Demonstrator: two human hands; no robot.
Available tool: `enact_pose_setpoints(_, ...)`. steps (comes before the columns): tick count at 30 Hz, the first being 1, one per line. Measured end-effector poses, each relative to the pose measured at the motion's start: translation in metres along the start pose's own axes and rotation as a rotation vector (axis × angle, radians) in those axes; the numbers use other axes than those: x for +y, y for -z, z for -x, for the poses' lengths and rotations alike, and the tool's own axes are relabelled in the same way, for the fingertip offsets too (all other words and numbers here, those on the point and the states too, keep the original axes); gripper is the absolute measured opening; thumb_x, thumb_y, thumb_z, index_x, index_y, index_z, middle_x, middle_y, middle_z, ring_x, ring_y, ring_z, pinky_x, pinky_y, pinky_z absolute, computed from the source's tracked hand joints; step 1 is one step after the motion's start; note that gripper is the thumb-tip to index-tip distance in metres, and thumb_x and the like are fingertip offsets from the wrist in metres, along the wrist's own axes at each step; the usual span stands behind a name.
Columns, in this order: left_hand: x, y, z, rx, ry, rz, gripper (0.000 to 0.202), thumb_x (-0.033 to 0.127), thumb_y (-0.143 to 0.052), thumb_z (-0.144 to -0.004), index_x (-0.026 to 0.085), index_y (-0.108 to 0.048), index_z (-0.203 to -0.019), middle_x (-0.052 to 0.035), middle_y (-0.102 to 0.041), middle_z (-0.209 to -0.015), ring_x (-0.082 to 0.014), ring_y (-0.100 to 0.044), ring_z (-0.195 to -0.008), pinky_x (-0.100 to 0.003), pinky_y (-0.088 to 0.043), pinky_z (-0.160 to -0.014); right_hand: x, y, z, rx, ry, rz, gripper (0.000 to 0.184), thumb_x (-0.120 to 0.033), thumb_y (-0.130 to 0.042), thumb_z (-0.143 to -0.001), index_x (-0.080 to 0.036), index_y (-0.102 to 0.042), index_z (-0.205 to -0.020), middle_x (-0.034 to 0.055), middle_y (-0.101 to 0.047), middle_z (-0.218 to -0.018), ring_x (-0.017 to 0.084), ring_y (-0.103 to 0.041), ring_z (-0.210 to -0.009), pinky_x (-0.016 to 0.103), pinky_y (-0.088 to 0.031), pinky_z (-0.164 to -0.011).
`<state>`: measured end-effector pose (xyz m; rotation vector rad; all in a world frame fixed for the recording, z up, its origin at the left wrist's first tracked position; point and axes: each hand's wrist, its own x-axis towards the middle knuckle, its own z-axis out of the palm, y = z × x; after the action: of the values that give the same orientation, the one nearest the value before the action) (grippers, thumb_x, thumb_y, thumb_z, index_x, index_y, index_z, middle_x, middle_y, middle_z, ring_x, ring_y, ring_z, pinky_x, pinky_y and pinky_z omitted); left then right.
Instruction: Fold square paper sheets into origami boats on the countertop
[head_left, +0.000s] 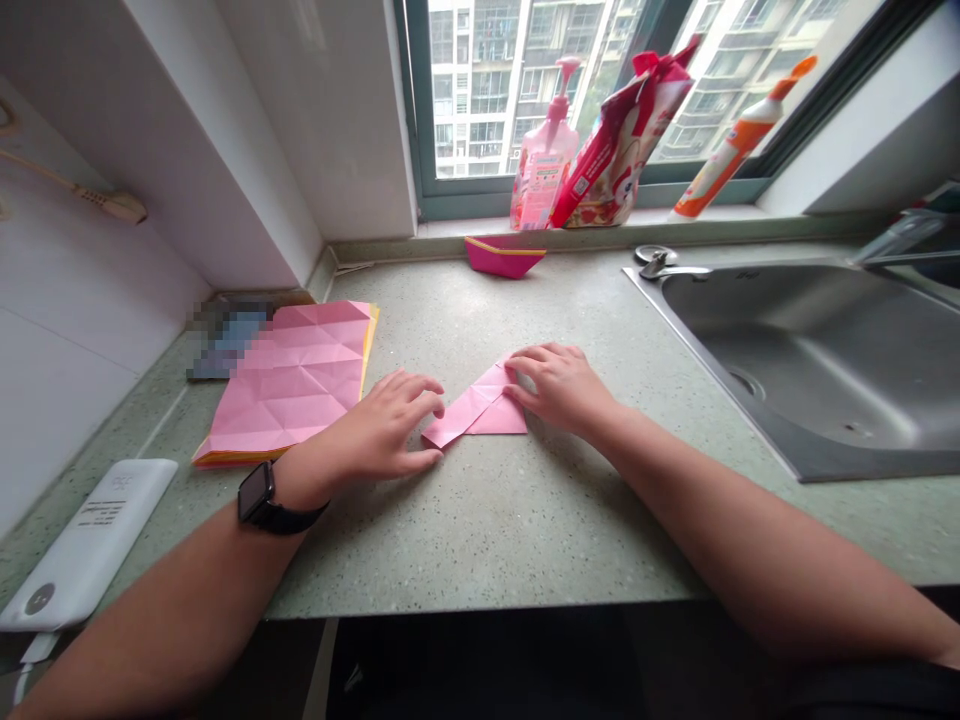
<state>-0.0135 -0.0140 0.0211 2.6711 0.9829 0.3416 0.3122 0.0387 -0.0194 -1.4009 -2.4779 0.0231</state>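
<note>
A folded piece of pink paper [474,408] lies on the speckled counter [480,530], with a slanted strip across a flat-bottomed part. At its upper right end, my right hand [559,385] has thumb and fingertips closed on the paper's edge. My left hand [394,425], wearing a black watch at the wrist, is at the lower left end; its fingers are curved and apart, with the thumb close to the paper's tip. Whether the left thumb touches it I cannot tell. Behind stands a magenta paper boat [506,260] with a yellow edge.
Creased pink sheets [300,375] over yellow ones lie left, beside a blurred-out object [232,338]. A white power bank [97,540] with a cable is nearer. The steel sink [840,380] is right. A pump bottle [544,165], red bag [626,150] and orange-white bottle [727,155] line the sill.
</note>
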Motion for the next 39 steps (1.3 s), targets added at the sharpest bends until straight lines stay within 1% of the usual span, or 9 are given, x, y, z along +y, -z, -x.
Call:
enact_pose_setpoints(4, -0.004, -0.01, -0.005, 0.073, 0.046, -0.019, 0.009, 0.029, -0.066, -0.106, 0.022, -0.07, -0.11, -0.0141, -0.068, -0.14, -0.0329, -0.064, -0.131, -0.054, -0.054, -0.115, 0.003, -0.007, -0.005, 0.114, -0.04, -0.065, 0.025, -0.033, -0.07, -0.105, -0.03, -0.081, -0.127, 0.0106, -0.08, -0.139, 0.037, -0.067, -0.125, 0.055, -0.05, -0.104)
enact_pose_setpoints(7, -0.006, -0.016, -0.008, 0.11, 0.077, -0.023, 0.01, 0.026, -0.064, -0.107, 0.021, -0.073, -0.105, -0.0141, -0.068, -0.14, -0.0323, -0.064, -0.131, -0.056, -0.054, -0.116, -0.003, -0.004, -0.005, 0.167, -0.007, -0.166, 0.027, -0.03, -0.071, -0.104, -0.029, -0.08, -0.13, 0.0114, -0.079, -0.138, 0.035, -0.068, -0.127, 0.055, -0.051, -0.108)
enact_pose_setpoints(12, -0.008, -0.02, -0.01, 0.133, 0.125, 0.004, 0.014, 0.027, -0.066, -0.107, 0.021, -0.075, -0.098, -0.0126, -0.069, -0.139, -0.0318, -0.065, -0.131, -0.058, -0.053, -0.119, -0.026, -0.002, 0.002, 0.068, 0.281, -0.28, 0.021, -0.033, -0.073, -0.107, -0.028, -0.081, -0.126, 0.0086, -0.081, -0.129, 0.029, -0.072, -0.12, 0.049, -0.052, -0.109)
enact_pose_setpoints(15, -0.009, -0.022, -0.011, 0.15, 0.143, 0.039, 0.015, 0.028, -0.066, -0.107, 0.021, -0.076, -0.097, -0.012, -0.07, -0.136, -0.0308, -0.065, -0.129, -0.058, -0.054, -0.118, -0.036, -0.005, 0.005, -0.001, 0.371, -0.267, 0.018, -0.032, -0.075, -0.105, -0.03, -0.082, -0.121, 0.0069, -0.082, -0.126, 0.028, -0.072, -0.118, 0.049, -0.052, -0.11)
enact_pose_setpoints(20, -0.006, -0.025, -0.013, 0.158, 0.157, 0.079, 0.017, 0.028, -0.067, -0.107, 0.022, -0.076, -0.093, -0.0108, -0.071, -0.132, -0.0301, -0.066, -0.127, -0.056, -0.055, -0.116, -0.037, -0.005, 0.004, -0.068, 0.346, -0.271, 0.025, -0.021, -0.07, -0.104, -0.03, -0.079, -0.125, 0.0072, -0.082, -0.127, 0.027, -0.073, -0.119, 0.046, -0.052, -0.108)
enact_pose_setpoints(23, -0.004, -0.026, -0.014, 0.168, 0.154, 0.081, 0.017, 0.027, -0.066, -0.106, 0.022, -0.076, -0.092, -0.0103, -0.072, -0.13, -0.0297, -0.066, -0.124, -0.055, -0.055, -0.116, -0.034, -0.001, 0.003, -0.083, 0.323, -0.289, 0.024, -0.017, -0.069, -0.102, -0.028, -0.079, -0.121, 0.0061, -0.083, -0.119, 0.026, -0.075, -0.111, 0.044, -0.052, -0.103)
enact_pose_setpoints(26, -0.002, -0.028, -0.015, 0.184, 0.166, 0.067, 0.017, 0.027, -0.067, -0.105, 0.022, -0.075, -0.091, -0.0098, -0.073, -0.128, -0.0297, -0.066, -0.121, -0.057, -0.053, -0.117, -0.033, 0.001, 0.004, -0.085, 0.364, -0.297, 0.019, -0.021, -0.073, -0.101, -0.03, -0.081, -0.115, 0.0037, -0.084, -0.116, 0.025, -0.075, -0.109, 0.044, -0.051, -0.103)
enact_pose_setpoints(30, 0.0, -0.03, -0.017, 0.189, 0.194, 0.056, 0.018, 0.028, -0.067, -0.104, 0.023, -0.073, -0.088, -0.0093, -0.072, -0.126, -0.0294, -0.066, -0.12, -0.061, -0.05, -0.121, -0.034, 0.002, 0.006, -0.074, 0.423, -0.288, 0.019, -0.028, -0.075, -0.102, -0.035, -0.084, -0.118, 0.0017, -0.084, -0.119, 0.025, -0.075, -0.112, 0.045, -0.049, -0.105)
enact_pose_setpoints(39, -0.001, -0.033, -0.017, 0.189, 0.21, 0.04, 0.017, 0.027, -0.069, -0.103, 0.023, -0.072, -0.086, -0.0086, -0.071, -0.126, -0.0296, -0.063, -0.123, -0.064, -0.042, -0.127, -0.039, 0.006, 0.006, -0.077, 0.415, -0.205, 0.019, -0.035, -0.075, -0.106, -0.04, -0.087, -0.12, 0.0018, -0.083, -0.121, 0.025, -0.072, -0.11, 0.046, -0.049, -0.106)
